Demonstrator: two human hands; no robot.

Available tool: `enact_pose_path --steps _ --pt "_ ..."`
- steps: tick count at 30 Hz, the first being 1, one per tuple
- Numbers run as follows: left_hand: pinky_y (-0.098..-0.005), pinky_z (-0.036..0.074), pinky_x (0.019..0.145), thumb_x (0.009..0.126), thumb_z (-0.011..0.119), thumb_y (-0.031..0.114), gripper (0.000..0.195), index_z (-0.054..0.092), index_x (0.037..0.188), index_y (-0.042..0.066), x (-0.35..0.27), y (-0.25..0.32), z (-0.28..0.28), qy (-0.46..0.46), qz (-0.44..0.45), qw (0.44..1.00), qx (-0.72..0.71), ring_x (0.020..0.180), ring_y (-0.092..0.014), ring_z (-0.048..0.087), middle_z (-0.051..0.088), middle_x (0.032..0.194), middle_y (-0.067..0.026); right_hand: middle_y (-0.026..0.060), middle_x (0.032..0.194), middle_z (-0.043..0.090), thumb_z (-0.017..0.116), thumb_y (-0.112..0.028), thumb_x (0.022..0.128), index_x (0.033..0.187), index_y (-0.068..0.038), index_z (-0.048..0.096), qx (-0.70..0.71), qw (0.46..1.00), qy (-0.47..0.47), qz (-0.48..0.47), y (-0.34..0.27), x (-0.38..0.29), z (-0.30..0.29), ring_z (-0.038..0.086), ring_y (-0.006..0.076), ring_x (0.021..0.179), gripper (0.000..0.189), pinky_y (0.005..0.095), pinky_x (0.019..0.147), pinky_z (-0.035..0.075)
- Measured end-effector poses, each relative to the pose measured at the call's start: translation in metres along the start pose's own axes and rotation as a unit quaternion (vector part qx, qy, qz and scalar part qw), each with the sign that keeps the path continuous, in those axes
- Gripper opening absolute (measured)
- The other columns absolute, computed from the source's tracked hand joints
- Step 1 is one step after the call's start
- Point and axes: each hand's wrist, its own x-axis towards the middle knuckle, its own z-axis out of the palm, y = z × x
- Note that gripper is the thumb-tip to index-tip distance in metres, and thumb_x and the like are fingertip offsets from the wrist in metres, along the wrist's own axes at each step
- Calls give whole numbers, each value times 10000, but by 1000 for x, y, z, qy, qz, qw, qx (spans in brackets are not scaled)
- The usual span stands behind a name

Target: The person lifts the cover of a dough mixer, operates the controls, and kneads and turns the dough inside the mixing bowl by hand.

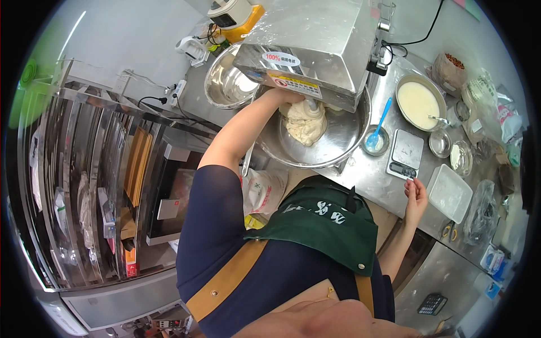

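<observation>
My left hand [292,96] reaches under the head of a steel stand mixer [304,46], beside the mixing hook [313,107]. Its fingers are mostly hidden, so whether they grip anything is unclear. Pale dough [306,126] hangs around the hook and rests in the large steel mixing bowl [346,148]. Over the front edge of the worktop, my right hand [416,196] has loosely bent fingers and holds nothing. Just beyond its fingertips lies a digital kitchen scale [405,150], its platform bare apart from some smudges.
A small bowl [381,148] holds a blue spatula [385,112]. A basin of pale liquid [418,103] stands farther back. A white plastic tray [450,192] and scissors [449,231] lie to the right. Another steel bowl [224,80] sits left of the mixer; a tray rack [97,181] stands farther left.
</observation>
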Motion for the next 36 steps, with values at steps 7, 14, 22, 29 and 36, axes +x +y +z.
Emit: enact_pose_path --steps 7,14,22,29,36 --pt "-427 440 804 819 433 315 433 492 1073 -31 -57 33 -19 -70 -81 994 19 950 -346 550 569 1012 -242 81 928 617 555 -173 865 1098 21 524 -10 1000 5 27 9 2 -5 574 129 835 305 242 730 430" --pt "-419 384 893 868 444 187 494 297 1274 -55 -137 44 -7 64 35 997 41 1036 -413 470 456 1164 -279 84 925 622 556 -169 864 1094 27 527 -25 999 -6 33 17 16 1 568 118 815 303 235 723 426" --pt "-374 406 880 838 417 127 301 528 1069 -31 -38 0 -7 63 -17 990 -127 1035 -369 498 527 1098 -256 105 937 616 566 -160 861 1091 41 525 -43 999 -31 10 -6 29 25 572 133 847 308 244 757 436" --pt "-391 419 852 840 399 177 303 555 1021 -11 9 -18 9 47 -44 986 -155 996 -360 519 549 1053 -243 58 910 616 567 -161 861 1075 20 545 -42 999 -22 -20 9 18 20 571 104 817 282 205 705 426" --pt "-407 433 824 843 380 227 323 581 973 9 -14 -10 21 45 -80 982 -165 958 -351 540 570 1008 -230 70 894 610 575 -130 849 1070 42 540 -32 998 -51 35 31 7 9 559 102 806 283 214 742 431"
